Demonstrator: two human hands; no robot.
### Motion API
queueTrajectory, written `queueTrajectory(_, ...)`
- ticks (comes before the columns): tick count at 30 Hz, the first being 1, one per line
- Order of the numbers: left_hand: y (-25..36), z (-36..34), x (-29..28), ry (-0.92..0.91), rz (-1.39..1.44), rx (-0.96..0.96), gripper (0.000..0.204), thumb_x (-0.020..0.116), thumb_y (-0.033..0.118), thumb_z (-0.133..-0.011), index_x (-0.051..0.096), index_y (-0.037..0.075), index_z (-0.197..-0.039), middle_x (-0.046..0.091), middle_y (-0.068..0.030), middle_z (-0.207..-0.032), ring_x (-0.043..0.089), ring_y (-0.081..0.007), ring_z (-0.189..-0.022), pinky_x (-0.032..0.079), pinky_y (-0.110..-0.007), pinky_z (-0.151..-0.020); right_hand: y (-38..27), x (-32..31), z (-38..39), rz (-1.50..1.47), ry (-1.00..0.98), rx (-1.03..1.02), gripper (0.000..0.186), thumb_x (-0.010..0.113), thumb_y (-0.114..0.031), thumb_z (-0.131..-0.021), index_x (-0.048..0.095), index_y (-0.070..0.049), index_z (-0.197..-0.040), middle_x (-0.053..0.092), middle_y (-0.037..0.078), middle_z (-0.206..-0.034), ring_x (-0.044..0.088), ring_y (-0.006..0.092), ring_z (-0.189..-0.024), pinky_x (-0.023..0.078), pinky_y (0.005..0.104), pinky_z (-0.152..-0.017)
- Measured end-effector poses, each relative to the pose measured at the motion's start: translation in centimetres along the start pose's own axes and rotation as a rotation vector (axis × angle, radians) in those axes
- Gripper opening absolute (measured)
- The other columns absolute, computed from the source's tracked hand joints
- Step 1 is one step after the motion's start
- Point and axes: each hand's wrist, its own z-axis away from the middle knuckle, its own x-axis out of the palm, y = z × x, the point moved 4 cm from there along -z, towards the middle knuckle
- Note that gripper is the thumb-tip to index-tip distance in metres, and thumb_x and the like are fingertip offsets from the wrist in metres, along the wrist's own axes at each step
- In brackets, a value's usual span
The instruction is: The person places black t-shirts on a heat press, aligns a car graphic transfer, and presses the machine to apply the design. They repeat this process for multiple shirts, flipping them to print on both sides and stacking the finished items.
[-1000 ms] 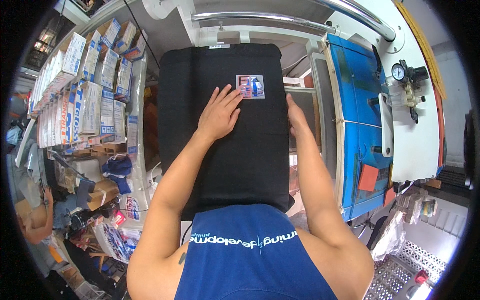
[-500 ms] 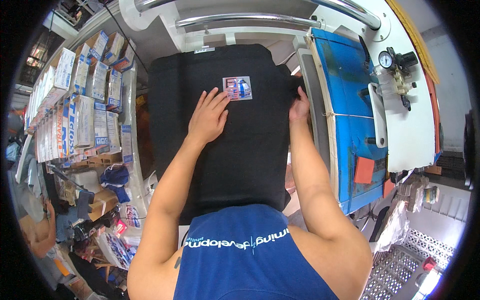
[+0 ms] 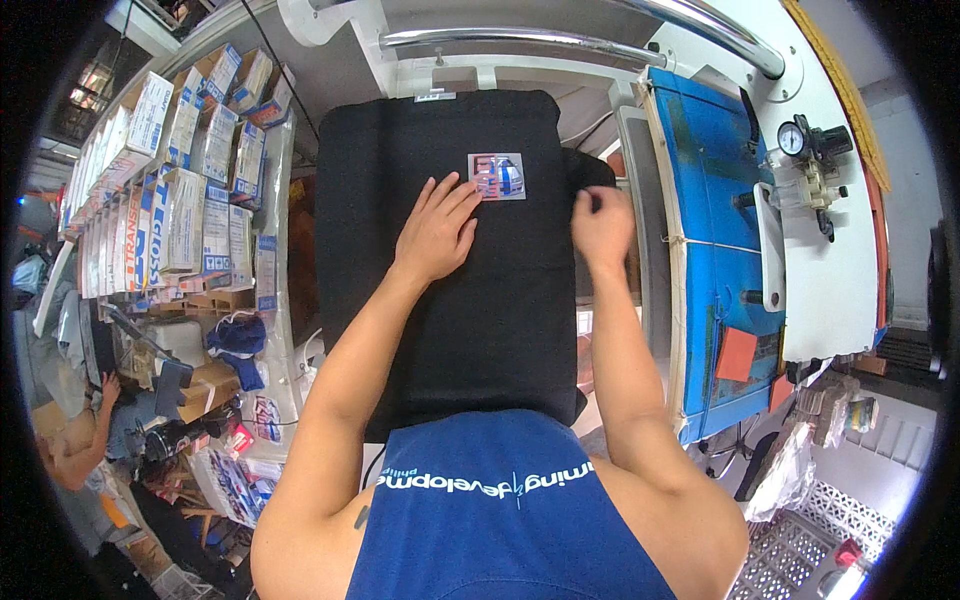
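The left hand (image 3: 437, 230) lies flat, palm down, on the black cloth (image 3: 450, 330), fingers extended and slightly parted, grasping nothing; its fingertips touch the lower left corner of the film (image 3: 503, 177), a small printed square near the cloth's upper right. The right hand (image 3: 602, 228) is curled just off the cloth's right edge, beside a dark fold (image 3: 588, 168) that sticks out there; it is blurred, and whether it grips the fold I cannot tell. The left forearm slants up and inward, the right rises nearly straight.

The cloth spreads over a broad, round-cornered form. Left of it, past a plastic-wrapped surface (image 3: 281, 345), stand stacked boxes (image 3: 212, 150), and below them a co-worker's arm (image 3: 95, 435) shows. To the right stand a blue slab (image 3: 710, 250) and a gauge (image 3: 790, 138); a chrome bar (image 3: 530, 46) crosses beyond the cloth.
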Motion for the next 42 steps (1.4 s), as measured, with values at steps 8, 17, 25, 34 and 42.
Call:
queueTrajectory(8,0.0,0.0,0.0,-0.023,0.029,-0.021,0.043,0.065,0.015,-0.097,0.064,0.008,-0.139,0.057,-0.0082,-0.152,0.044,-0.0313,-0.149,0.028,-0.053,-0.127,-7.7,4.1,1.4,-0.117,-0.001,-0.576,0.021,0.076,-0.013,-0.089,0.079,-0.004,-0.107,0.075,0.013,-0.118,0.066,0.0347,-0.118,0.052,0.0447,-0.103)
queueTrajectory(17,-0.1,0.0,0.0,0.011,0.032,-0.001,0.040,0.065,0.016,-0.096,0.067,0.008,-0.136,0.059,-0.0079,-0.149,0.045,-0.0322,-0.147,0.029,-0.053,-0.126,-7.1,4.6,1.6,-0.091,-0.013,-0.557,0.023,0.078,-0.016,-0.088,0.079,-0.004,-0.107,0.076,0.011,-0.117,0.066,0.0334,-0.120,0.051,0.0446,-0.105)
queueTrajectory(25,0.0,0.3,-0.1,0.012,0.050,0.000,0.040,0.065,0.015,-0.096,0.067,0.008,-0.136,0.059,-0.0077,-0.150,0.043,-0.0315,-0.149,0.027,-0.053,-0.127,-6.9,4.4,1.5,-0.095,-0.016,-0.544,0.021,0.077,-0.015,-0.087,0.079,-0.004,-0.106,0.075,0.012,-0.119,0.064,0.0342,-0.120,0.050,0.0449,-0.105)
queueTrajectory(34,-3.9,-4.0,-0.7,0.268,0.455,-0.259,0.016,0.063,0.004,-0.087,0.074,0.009,-0.096,0.070,-0.0053,-0.113,0.062,-0.0334,-0.114,0.045,-0.049,-0.099,-7.8,3.1,-2.1,-0.146,-0.064,-0.184,0.012,0.075,-0.017,-0.077,0.074,-0.010,-0.086,0.064,0.015,-0.115,0.058,0.0378,-0.114,0.047,0.0503,-0.099)
queueTrajectory(42,-2.1,1.3,-0.8,0.196,-0.046,-0.111,0.035,0.062,0.003,-0.089,0.076,0.012,-0.119,0.066,-0.0077,-0.125,0.061,-0.0306,-0.119,0.041,-0.051,-0.108,-5.1,-14.5,8.3,-0.255,0.155,-0.342,0.008,0.075,-0.002,-0.084,0.069,-0.004,-0.089,0.072,0.016,-0.106,0.069,0.0337,-0.104,0.054,0.0411,-0.093)
